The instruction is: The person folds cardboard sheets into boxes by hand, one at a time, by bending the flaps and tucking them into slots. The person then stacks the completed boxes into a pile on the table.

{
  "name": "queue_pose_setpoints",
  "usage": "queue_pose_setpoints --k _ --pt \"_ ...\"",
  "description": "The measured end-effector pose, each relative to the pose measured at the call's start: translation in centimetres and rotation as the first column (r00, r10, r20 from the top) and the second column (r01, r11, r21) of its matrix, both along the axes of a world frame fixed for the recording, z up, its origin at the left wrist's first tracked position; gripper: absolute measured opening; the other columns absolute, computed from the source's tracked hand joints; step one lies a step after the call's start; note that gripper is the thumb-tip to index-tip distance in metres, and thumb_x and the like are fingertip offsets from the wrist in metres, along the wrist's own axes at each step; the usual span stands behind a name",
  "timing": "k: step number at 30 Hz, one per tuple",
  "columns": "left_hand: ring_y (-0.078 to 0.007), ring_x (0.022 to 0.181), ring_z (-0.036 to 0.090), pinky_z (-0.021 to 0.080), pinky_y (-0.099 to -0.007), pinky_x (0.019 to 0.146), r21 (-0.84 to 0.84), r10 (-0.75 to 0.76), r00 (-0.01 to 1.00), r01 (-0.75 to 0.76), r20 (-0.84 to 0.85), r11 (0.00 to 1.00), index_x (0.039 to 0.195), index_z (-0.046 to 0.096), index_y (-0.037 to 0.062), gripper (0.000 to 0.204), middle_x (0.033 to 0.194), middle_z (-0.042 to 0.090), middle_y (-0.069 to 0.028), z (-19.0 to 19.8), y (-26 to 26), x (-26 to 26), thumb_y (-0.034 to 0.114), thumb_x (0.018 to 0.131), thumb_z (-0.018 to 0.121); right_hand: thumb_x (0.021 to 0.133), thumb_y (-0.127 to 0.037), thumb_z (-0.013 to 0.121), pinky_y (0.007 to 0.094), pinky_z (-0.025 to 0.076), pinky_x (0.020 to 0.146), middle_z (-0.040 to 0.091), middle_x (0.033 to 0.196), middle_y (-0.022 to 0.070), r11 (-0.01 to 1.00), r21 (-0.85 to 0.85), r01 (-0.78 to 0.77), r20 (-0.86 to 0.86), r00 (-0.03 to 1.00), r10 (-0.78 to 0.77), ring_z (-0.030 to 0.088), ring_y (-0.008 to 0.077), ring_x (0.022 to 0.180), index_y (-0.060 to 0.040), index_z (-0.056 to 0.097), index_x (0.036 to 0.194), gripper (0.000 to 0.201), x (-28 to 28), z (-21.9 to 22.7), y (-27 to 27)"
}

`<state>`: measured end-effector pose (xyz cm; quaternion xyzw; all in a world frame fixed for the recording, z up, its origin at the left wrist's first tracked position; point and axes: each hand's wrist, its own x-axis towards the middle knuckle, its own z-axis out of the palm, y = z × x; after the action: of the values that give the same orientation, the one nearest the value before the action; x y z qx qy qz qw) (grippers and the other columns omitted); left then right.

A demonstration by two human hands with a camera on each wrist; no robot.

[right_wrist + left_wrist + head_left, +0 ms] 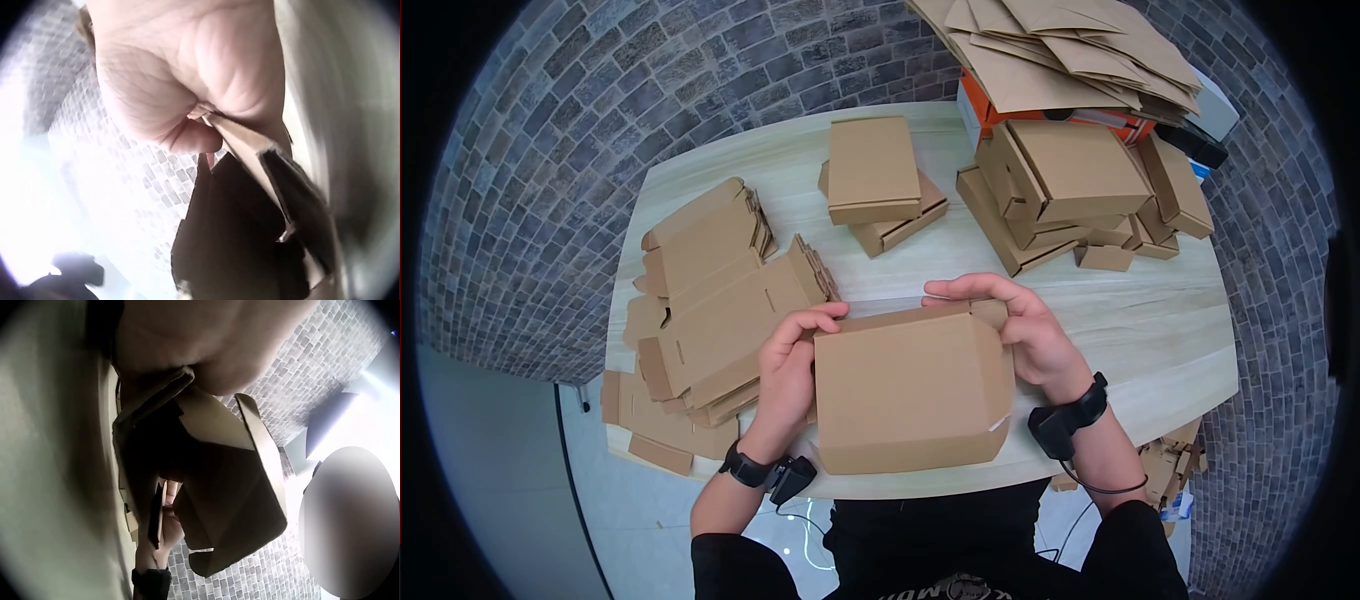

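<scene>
A partly folded brown cardboard box [905, 395] is held up over the front edge of the table, its broad panel facing the head camera. My left hand [785, 365] grips its left side, fingers bent over the far left corner. At the far right corner, my right hand [1035, 335] holds the box by a side flap. The right wrist view shows that flap [247, 147] pinched under the palm of the hand [187, 69]. In the left wrist view the box [219, 494] gapes on its underside, flaps sticking out and the inside dark.
Flat unfolded cardboard blanks [720, 310] lie in a pile at left. Two folded boxes [875, 170] are stacked at the back middle, with more boxes [1080, 175] at back right. Behind those, flat brown cardboard pieces [1060, 50] top an orange box [975, 105]. Cardboard scraps [1170, 470] lie lower right.
</scene>
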<state>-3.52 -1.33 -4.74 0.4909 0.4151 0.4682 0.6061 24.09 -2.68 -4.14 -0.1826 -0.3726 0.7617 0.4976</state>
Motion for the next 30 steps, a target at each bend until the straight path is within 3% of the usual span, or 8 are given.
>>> queue_pose_setpoints --k 4,11,15,17,18,21,26,30 --pt "-0.0153 0.103 0.055 0.046 -0.0263 0.087 0.042 -0.068 0.995 0.071 -0.068 0.997 0.1 0.055 0.0026 0.03 0.126 0.054 -0.0135 -0.7 -0.1 0.1 -0.005 0.082 0.032 0.067 0.011 0.037 0.035 0.037 0.106 0.054 0.13 0.0172 0.976 0.148 0.158 0.458 0.864 -0.209 0.049 0.024 0.125 0.0008 0.059 0.116 0.055 -1.5 -0.4 -0.4" --pt "-0.0168 0.112 0.05 0.04 -0.0304 0.096 0.011 -0.254 0.953 0.256 0.166 0.967 0.116 0.048 0.0053 0.028 0.133 0.047 -0.013 0.2 -0.4 0.4 0.019 0.097 0.033 0.067 0.011 0.034 0.0335 0.038 0.103 0.053 0.131 0.0175 0.964 0.125 0.237 0.352 0.898 -0.266 0.052 0.024 0.12 0.0027 0.066 0.103 0.049 -1.6 -1.0 -0.7" --pt "-0.0192 0.124 0.042 0.031 -0.0317 0.105 0.012 -0.346 0.931 0.347 0.114 0.938 0.122 0.046 0.0044 0.032 0.137 0.041 -0.0131 -0.2 -0.7 0.4 0.026 0.1 0.038 0.073 -0.003 0.035 0.0352 0.034 0.106 0.048 0.136 0.0184 0.975 0.158 0.153 0.307 0.931 -0.196 0.046 0.0263 0.126 0.0039 0.066 0.106 0.046 -1.2 -1.3 -0.6" --pt "-0.019 0.126 0.04 0.028 -0.0324 0.107 0.177 -0.324 0.876 0.404 -0.358 0.897 0.125 0.045 0.0038 0.032 0.135 0.043 -0.0117 0.7 -0.8 0.6 0.023 0.1 0.043 0.075 -0.008 0.035 0.0358 0.032 0.107 0.047 0.138 0.0182 0.973 0.197 0.123 0.291 0.94 -0.178 0.043 0.027 0.128 0.0039 0.066 0.109 0.047 -1.2 -1.4 -0.5" --pt "-0.019 0.126 0.04 0.028 -0.0324 0.107 0.178 -0.326 0.875 0.407 -0.358 0.896 0.125 0.045 0.0038 0.032 0.135 0.043 -0.0117 0.6 -0.7 0.7 0.023 0.1 0.043 0.08 -0.019 0.036 0.0376 0.028 0.109 0.044 0.14 0.0181 0.978 0.185 0.094 0.312 0.938 -0.149 0.039 0.0274 0.131 0.004 0.061 0.117 0.05 -1.3 -1.4 -0.5" --pt "-0.016 0.121 0.045 0.033 -0.0303 0.103 0.148 -0.314 0.89 0.378 -0.331 0.914 0.124 0.046 0.0028 0.029 0.128 0.049 -0.0101 0.4 -0.8 0.6 0.016 0.099 0.045 0.09 -0.039 0.033 0.0388 0.02 0.113 0.036 0.146 0.0171 0.96 0.277 0.05 0.428 0.888 -0.17 0.03 0.0271 0.137 0.0032 0.051 0.13 0.061 -1.6 -1.1 -0.7" --pt "-0.0131 0.097 0.059 0.047 -0.0264 0.085 -0.226 -0.296 0.949 0.312 0.104 0.923 0.116 0.052 0.0016 0.026 0.108 0.061 -0.0077 0.7 -0.4 0.2 0.018 0.098 0.042 0.097 -0.053 0.026 0.0397 0.011 0.114 0.024 0.152 0.0174 0.895 0.445 0.016 0.44 0.867 -0.234 0.016 0.0286 0.143 -0.0009 0.033 0.144 0.071 -1.9 -0.3 -0.9" --pt "-0.0117 0.093 0.059 0.048 -0.0249 0.081 -0.309 -0.234 0.949 0.292 0.209 0.905 0.117 0.053 0.0007 0.028 0.103 0.062 -0.0067 1.3 0.0 0.1 0.014 0.098 0.038 0.078 -0.082 0.031 0.0467 0.01 0.114 0.009 0.155 0.018 0.869 0.495 -0.015 0.498 0.824 -0.269 0.007 0.0311 0.144 -0.0021 0.023 0.148 0.106 -1.6 0.9 -1.6"
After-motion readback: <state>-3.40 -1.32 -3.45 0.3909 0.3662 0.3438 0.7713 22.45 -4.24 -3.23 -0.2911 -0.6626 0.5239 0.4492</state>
